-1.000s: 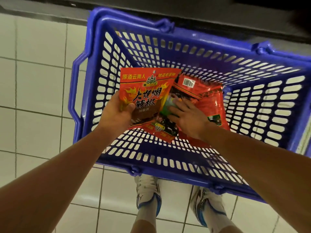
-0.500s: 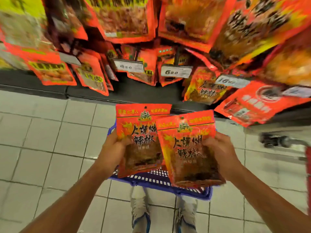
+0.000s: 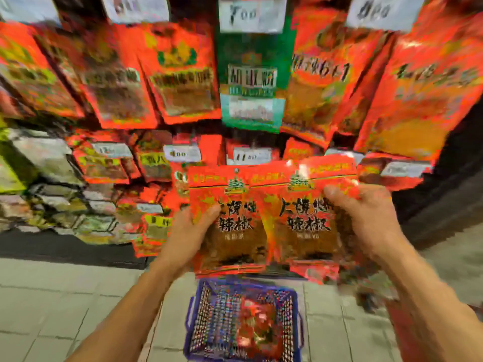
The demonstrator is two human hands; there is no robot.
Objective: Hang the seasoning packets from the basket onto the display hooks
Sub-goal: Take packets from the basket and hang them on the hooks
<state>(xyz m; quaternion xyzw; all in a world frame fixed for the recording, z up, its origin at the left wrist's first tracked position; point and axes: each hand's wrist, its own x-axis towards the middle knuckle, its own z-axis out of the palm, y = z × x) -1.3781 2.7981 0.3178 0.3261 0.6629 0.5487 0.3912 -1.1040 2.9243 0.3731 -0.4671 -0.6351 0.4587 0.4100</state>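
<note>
I hold two matching red seasoning packets side by side in front of the display. My left hand (image 3: 187, 235) grips the left packet (image 3: 230, 231) by its left edge, thumb on its front. My right hand (image 3: 366, 218) grips the right packet (image 3: 300, 220) by its right edge. Below them on the tiled floor stands the blue basket (image 3: 198, 325) with at least one more red packet (image 3: 258, 327) inside. The hooks themselves are hidden behind hanging packets. The view is blurred.
Rows of red hanging packets (image 3: 180, 71) fill the rack, with a green packet (image 3: 251, 74) in the upper middle and white price tags (image 3: 252, 14) above. Lower rows carry more packets and tags (image 3: 251, 156). A dark shelf base (image 3: 65, 246) runs above the floor.
Both hands lifted the two packets out of the basket and raised them toward the rack. My view tilted up from the basket to the hanging rows.
</note>
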